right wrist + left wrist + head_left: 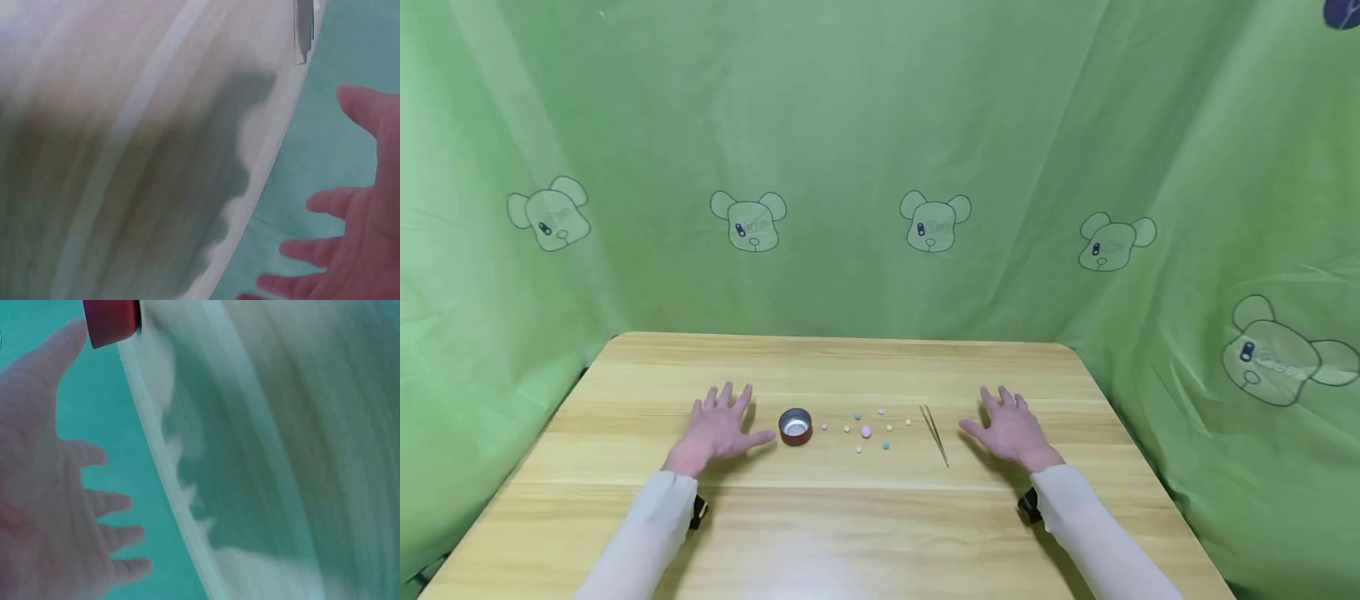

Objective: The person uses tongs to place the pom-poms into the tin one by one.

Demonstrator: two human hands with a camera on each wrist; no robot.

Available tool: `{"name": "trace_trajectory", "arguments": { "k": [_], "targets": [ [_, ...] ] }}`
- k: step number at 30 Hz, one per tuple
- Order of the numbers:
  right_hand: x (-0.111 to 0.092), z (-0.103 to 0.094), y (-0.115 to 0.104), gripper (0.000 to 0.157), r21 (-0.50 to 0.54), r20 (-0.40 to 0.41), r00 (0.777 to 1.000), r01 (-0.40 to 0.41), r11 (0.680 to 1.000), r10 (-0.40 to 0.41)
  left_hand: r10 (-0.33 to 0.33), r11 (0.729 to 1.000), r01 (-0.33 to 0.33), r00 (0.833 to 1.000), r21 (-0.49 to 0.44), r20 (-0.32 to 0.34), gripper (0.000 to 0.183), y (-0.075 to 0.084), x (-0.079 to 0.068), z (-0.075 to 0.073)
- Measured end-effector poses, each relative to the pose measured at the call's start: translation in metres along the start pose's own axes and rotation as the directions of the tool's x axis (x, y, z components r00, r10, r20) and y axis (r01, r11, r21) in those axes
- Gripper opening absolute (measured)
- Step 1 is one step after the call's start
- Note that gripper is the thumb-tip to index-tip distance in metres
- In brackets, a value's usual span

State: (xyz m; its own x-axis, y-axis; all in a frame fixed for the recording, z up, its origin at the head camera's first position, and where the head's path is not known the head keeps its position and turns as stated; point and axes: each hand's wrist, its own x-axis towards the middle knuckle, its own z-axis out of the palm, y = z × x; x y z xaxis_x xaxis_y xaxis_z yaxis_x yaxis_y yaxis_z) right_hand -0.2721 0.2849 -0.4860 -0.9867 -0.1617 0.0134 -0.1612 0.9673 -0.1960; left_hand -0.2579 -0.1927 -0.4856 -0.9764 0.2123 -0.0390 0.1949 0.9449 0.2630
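My left hand (718,429) is spread palm down above the wooden table, fingers straight, its thumb pointing toward a small round tin (795,427) with a red outside and silvery inside. The tin's red wall (114,322) shows beside the thumb in the left wrist view. My right hand (1011,429) is likewise spread and holds nothing. Left of it lies a pair of thin metal tweezers (935,437), whose end shows at the top of the right wrist view. Between tin and tweezers are scattered several small beads in pink, yellow, blue and white, with one larger lilac bead (866,432).
The light wooden table (880,525) has rounded far corners. A green curtain (842,108) printed with bear heads hangs behind it and along both sides. Each wrist wears a dark device below the sleeve cuff.
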Motion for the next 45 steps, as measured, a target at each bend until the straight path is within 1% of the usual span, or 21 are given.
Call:
{"name": "trace_trajectory", "arguments": {
  "k": [3, 6, 9, 13, 16, 22, 26, 30, 35, 39, 45],
  "targets": [
    [0.001, 0.001, -0.001, 0.08, 0.03, 0.011, 1.0, 0.014, 0.999, -0.014, 0.063, 0.996, -0.062, 0.998, -0.058, 0.012, 0.101, 0.004, 0.003, 0.004],
    [0.002, 0.002, -0.002, 0.078, 0.053, 0.006, 1.0, 0.023, 0.998, -0.024, 0.12, 0.985, -0.116, 0.992, -0.127, 0.027, 0.104, 0.01, 0.009, 0.008],
    [0.004, 0.004, -0.005, 0.077, 0.065, 0.006, 0.999, 0.044, 0.997, -0.044, 0.148, 0.976, -0.139, 0.988, -0.168, 0.045, 0.105, 0.017, 0.014, 0.012],
    [0.007, 0.008, -0.01, 0.076, 0.085, 0.01, 0.997, 0.073, 0.994, -0.074, 0.169, 0.965, -0.152, 0.983, -0.215, 0.066, 0.105, 0.023, 0.021, 0.015],
    [0.008, 0.01, -0.013, 0.075, 0.1, 0.005, 0.996, 0.088, 0.991, -0.088, 0.181, 0.956, -0.16, 0.981, -0.245, 0.067, 0.101, 0.027, 0.026, 0.018],
    [0.007, 0.012, -0.018, 0.073, 0.146, 0.018, 0.995, 0.096, 0.985, -0.1, 0.186, 0.945, -0.167, 0.982, -0.283, 0.04, 0.087, 0.032, 0.032, 0.023],
    [0.008, 0.015, -0.022, 0.067, 0.192, 0.028, 0.994, 0.102, 0.976, -0.109, 0.193, 0.932, -0.173, 0.981, -0.318, 0.032, 0.071, 0.033, 0.033, 0.024],
    [0.008, 0.017, -0.025, 0.061, 0.22, 0.024, 0.993, 0.111, 0.969, -0.119, 0.197, 0.927, -0.175, 0.98, -0.332, 0.033, 0.056, 0.034, 0.035, 0.026],
    [0.011, 0.019, -0.029, 0.059, 0.266, 0.044, 0.99, 0.118, 0.957, -0.134, 0.201, 0.931, -0.183, 0.979, -0.317, 0.024, 0.054, 0.034, 0.034, 0.027],
    [0.013, 0.023, -0.029, 0.058, 0.274, 0.073, 0.986, 0.124, 0.954, -0.149, 0.212, 0.932, -0.196, 0.977, -0.306, 0.019, 0.054, 0.033, 0.033, 0.028],
    [0.016, 0.023, -0.032, 0.057, 0.301, 0.117, 0.98, 0.117, 0.947, -0.158, 0.212, 0.93, -0.195, 0.977, -0.31, 0.02, 0.055, 0.034, 0.034, 0.029]
  ]
}}
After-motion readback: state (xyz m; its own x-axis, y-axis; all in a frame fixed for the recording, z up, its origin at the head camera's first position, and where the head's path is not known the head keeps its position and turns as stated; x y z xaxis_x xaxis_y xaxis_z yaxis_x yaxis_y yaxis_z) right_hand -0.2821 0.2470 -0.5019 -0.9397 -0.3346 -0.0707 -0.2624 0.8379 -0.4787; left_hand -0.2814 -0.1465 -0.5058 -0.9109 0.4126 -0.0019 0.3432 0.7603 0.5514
